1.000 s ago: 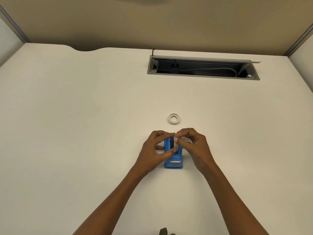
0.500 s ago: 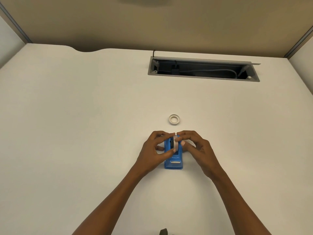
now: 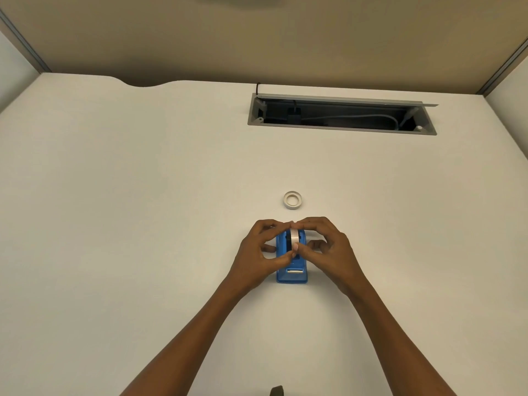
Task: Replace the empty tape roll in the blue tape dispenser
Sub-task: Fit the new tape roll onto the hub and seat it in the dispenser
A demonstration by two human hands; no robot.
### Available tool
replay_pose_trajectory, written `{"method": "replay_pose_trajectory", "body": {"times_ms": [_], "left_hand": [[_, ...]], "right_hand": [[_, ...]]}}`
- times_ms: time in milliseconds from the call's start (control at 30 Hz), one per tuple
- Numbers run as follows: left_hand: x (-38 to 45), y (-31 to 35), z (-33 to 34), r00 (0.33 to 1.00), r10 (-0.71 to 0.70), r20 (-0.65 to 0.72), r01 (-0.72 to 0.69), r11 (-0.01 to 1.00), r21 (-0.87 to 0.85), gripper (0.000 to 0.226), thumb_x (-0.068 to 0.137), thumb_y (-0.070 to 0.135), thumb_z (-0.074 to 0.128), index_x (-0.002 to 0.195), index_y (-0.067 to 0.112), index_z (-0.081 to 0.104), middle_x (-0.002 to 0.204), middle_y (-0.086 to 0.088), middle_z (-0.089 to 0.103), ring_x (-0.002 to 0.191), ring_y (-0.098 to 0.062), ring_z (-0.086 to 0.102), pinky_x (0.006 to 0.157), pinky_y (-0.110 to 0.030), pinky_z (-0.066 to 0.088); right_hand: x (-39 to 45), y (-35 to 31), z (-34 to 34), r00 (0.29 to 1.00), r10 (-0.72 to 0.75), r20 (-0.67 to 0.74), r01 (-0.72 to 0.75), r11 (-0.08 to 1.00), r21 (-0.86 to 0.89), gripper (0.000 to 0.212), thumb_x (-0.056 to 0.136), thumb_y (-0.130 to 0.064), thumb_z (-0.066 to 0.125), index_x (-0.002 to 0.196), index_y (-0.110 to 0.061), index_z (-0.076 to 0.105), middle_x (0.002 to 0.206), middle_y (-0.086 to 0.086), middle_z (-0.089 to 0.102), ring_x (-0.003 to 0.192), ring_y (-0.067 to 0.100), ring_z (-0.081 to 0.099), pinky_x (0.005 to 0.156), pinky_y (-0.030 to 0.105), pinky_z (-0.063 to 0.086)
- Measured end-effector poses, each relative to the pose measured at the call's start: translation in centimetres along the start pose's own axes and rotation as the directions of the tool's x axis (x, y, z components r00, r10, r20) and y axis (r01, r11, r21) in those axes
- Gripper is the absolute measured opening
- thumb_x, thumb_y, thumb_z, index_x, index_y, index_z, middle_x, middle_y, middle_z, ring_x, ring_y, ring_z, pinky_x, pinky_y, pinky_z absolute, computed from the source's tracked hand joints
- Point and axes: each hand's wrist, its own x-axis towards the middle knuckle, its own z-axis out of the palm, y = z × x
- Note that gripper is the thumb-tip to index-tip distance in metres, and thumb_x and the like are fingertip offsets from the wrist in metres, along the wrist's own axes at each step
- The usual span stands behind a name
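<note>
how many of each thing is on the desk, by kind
tape dispenser: 1, blue
tape roll, held in the dispenser by both hands: 1
empty ring lying flat beyond it: 1
open cable tray at the far edge: 1
total: 4

Blue tape dispenser point(image 3: 291, 274), translucent plastic, standing upright on the white desk, cutter end with its pale slot toward the viewer. Tape roll point(image 3: 294, 237), whitish band on a dark core, set on edge in the dispenser's upper opening, rim protruding above the blue body. Empty tape roll point(image 3: 293, 200), a bare white ring, lying flat on the desk just beyond the dispenser, apart from it.
</note>
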Motion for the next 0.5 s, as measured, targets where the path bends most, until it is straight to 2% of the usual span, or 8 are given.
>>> {"method": "replay_pose_trajectory", "body": {"times_ms": [100,233,367,500], "left_hand": [[0.1,0.0,-0.1,1.000,-0.011,0.005,0.011,1.000,-0.005,0.049,0.068,0.028,0.070,0.113,0.040,0.054,0.113,0.019,0.048,0.103,0.007,0.052,0.077,-0.013,0.052],[0.2,0.2,-0.1,1.000,-0.024,-0.002,0.024,1.000,-0.004,0.048,0.068,0.028,0.070,0.109,0.045,0.053,0.111,0.016,0.050,0.101,0.010,0.052,0.076,-0.012,0.052],[0.2,0.3,-0.1,1.000,-0.014,-0.009,0.014,1.000,-0.017,0.050,0.069,0.028,0.071,0.108,0.051,0.050,0.112,0.019,0.051,0.102,0.008,0.052,0.075,-0.011,0.051],[0.0,0.2,0.1,1.000,-0.018,-0.026,0.016,0.998,-0.068,0.051,0.069,0.026,0.074,0.112,0.044,0.053,0.119,0.011,0.057,0.107,0.000,0.055,0.076,-0.016,0.053]], "right_hand": [[0.4,-0.1,0.2,0.998,0.057,-0.015,-0.056,0.998,0.028,0.026,0.075,-0.009,0.074,0.101,-0.012,0.068,0.107,0.000,0.063,0.102,0.012,0.060,0.075,0.028,0.057],[0.8,-0.3,0.5,0.990,0.129,-0.049,-0.123,0.987,0.106,0.021,0.075,-0.001,0.071,0.094,-0.010,0.068,0.104,0.005,0.064,0.098,0.011,0.060,0.071,0.017,0.052],[1.2,-0.3,0.9,0.981,0.177,-0.078,-0.165,0.976,0.139,0.015,0.076,-0.005,0.071,0.085,-0.017,0.068,0.102,0.008,0.066,0.098,0.016,0.061,0.072,0.015,0.050],[1.6,-0.4,1.1,0.964,0.249,-0.095,-0.224,0.949,0.220,0.005,0.078,-0.009,0.070,0.082,-0.011,0.068,0.091,0.004,0.067,0.093,0.019,0.062,0.078,0.024,0.047]]}}
